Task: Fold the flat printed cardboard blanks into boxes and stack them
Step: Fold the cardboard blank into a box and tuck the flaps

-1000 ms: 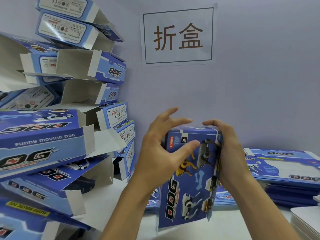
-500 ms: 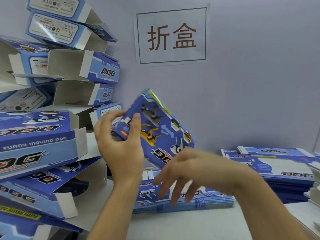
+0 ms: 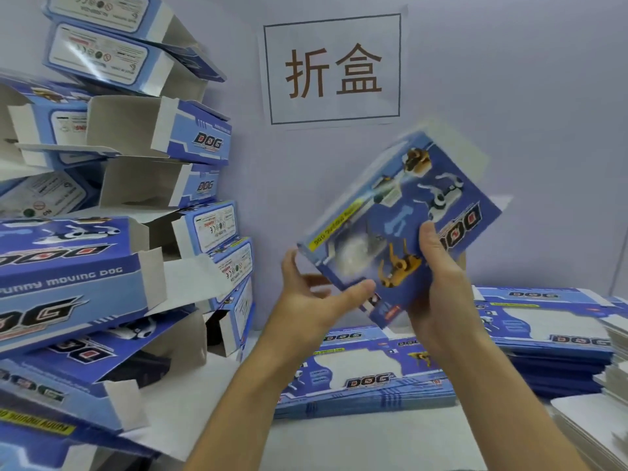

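Note:
A blue printed box (image 3: 401, 219) with toy dogs on its face is held tilted in mid-air before the wall, its upper end blurred. My left hand (image 3: 316, 300) cups its lower left corner, thumb on the front face and fingers behind. My right hand (image 3: 438, 283) grips the lower right side, thumb on the printed face. Below lies a pile of flat blanks (image 3: 367, 379) on the white table. A tall leaning stack of folded boxes (image 3: 112, 205) with open end flaps fills the left.
A second, thicker pile of flat blanks (image 3: 550, 328) lies at the right by the wall. White sheets (image 3: 601, 423) are stacked at the far right edge. A paper sign (image 3: 333, 68) with two characters hangs on the wall. Bare table (image 3: 356, 443) shows near the front.
The box has swung from the left side to the centre right and turned over. My right hand, free half a second ago, now grips it. My left hand shifted to its lower corner.

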Demonstrator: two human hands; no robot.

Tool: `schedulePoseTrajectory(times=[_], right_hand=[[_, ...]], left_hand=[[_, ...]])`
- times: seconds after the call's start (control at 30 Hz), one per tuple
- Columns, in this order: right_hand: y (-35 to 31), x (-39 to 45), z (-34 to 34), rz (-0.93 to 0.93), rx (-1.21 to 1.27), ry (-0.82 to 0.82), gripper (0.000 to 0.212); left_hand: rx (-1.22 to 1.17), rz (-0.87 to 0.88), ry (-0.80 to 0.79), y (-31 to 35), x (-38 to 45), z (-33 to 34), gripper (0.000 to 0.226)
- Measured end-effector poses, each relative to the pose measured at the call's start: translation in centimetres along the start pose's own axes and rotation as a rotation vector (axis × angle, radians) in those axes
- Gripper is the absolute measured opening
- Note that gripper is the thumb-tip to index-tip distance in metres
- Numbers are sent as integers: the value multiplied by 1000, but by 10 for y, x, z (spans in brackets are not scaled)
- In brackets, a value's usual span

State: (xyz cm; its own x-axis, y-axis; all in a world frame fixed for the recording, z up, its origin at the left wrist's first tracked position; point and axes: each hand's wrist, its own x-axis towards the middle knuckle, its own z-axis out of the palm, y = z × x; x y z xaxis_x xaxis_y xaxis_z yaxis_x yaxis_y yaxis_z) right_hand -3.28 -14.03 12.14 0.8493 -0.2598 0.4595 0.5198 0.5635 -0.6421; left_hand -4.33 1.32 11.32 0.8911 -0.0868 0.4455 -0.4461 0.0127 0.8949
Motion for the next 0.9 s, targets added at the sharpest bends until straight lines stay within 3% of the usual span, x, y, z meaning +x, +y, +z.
schedulePoseTrajectory(times=[0.07,0.1,0.17,0.23,0.3,0.37,0.53,0.63,0.77,0.9], right_hand=[[1,6,-12,-71,-179,14,50],[0,7,-19,-56,-271,-8,52],[0,10,-31,54,-406,-95,72],[0,8,-38,197,-501,-277,85],[2,4,-38,329,-552,-492,76],[7,-1,-32,351,-564,-581,71],[20,-6,-17,19,-583,-412,73],[26,-7,-16,-91,-615,-377,67],[29,-7,-23,-16,-628,-378,53],[25,-4,-24,157,-614,-370,18]], left_hand=[[4,-50,78,0,1,-4,137],[8,-33,136,1,2,-7,134],[7,19,231,1,4,-15,110],[-22,42,218,-4,7,-22,93],[-48,56,153,-9,9,-27,84],[-52,107,141,-13,10,-27,71],[21,203,107,-22,7,-23,69],[8,236,92,-21,6,-20,54],[97,236,109,-21,4,-19,31],[144,110,119,-25,3,-17,44]])
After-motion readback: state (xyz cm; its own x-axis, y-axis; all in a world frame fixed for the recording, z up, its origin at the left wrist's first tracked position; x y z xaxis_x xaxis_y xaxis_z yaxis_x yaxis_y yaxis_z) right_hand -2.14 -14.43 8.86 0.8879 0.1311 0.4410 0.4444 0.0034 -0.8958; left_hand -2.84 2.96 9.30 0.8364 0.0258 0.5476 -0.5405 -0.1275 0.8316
